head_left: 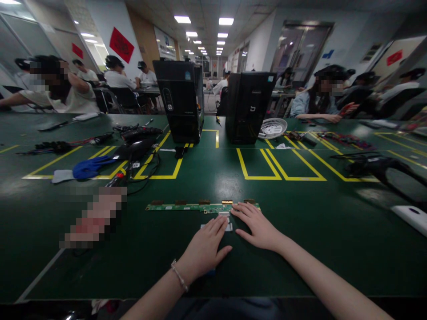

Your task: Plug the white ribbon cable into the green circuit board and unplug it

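Observation:
A long, narrow green circuit board (176, 207) lies flat on the table, with several brownish tabs along its far edge. My left hand (205, 249) reaches in palm down, fingers stretched out and thumb apart, its fingertips at a white connector (224, 214) on the board's near edge. Under those fingers shows part of a small white piece (229, 227), mostly hidden. My right hand (255, 224) rests its extended fingertips on the board's right part, thumb spread to the side. A bit of something blue (211, 272) peeks out below my left palm.
Two black computer towers (178, 102) stand farther back on the green table (276, 275). To the left lie a blue glove (90, 167), dark cables and a blurred-out long object (96, 218). On the right are a white round basket (273, 128) and a black-and-white device (412, 218). People sit beyond.

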Demonstrator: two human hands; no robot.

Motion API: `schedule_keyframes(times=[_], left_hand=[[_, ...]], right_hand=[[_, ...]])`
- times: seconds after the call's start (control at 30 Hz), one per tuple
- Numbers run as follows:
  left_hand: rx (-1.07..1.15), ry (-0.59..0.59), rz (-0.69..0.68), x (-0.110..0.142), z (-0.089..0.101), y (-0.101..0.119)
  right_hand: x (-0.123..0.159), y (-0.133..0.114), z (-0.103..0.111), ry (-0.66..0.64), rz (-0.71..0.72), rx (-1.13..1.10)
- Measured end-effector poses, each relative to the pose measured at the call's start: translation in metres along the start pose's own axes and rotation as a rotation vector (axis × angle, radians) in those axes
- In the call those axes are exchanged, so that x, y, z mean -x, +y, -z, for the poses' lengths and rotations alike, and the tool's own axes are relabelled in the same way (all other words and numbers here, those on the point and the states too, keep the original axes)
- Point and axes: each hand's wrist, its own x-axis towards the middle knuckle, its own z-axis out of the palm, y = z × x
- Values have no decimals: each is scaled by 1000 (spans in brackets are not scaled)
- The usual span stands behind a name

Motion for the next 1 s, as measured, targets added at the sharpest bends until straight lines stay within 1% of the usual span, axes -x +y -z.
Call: schedule_keyframes(times=[0.2, 0.33, 0.47, 0.6, 0.7, 0.77, 0.87, 1.0], left_hand=[[36, -29, 22, -1, 6, 1], [52, -11, 39, -2, 2, 1], [70, 42, 29, -2, -1, -2], [115, 132, -38, 4, 10, -5], [147, 186, -1, 19, 21, -12], [154, 228, 68, 33, 23, -21], [113, 305, 142, 58, 16, -39], [42, 374, 163, 85, 0, -62]], right_hand=[[0, 1, 0, -5, -5, -7], [0, 1, -1, -3, -8, 3], [0, 1, -4, 9, -11, 2], [0, 1, -4, 13, -12, 5], [0, 0, -2, 5, -14, 2], [0, 0, -1, 2, -13, -3], [0, 0, 0, -4, -19, -2], [0, 0, 0, -19, -29, 10]])
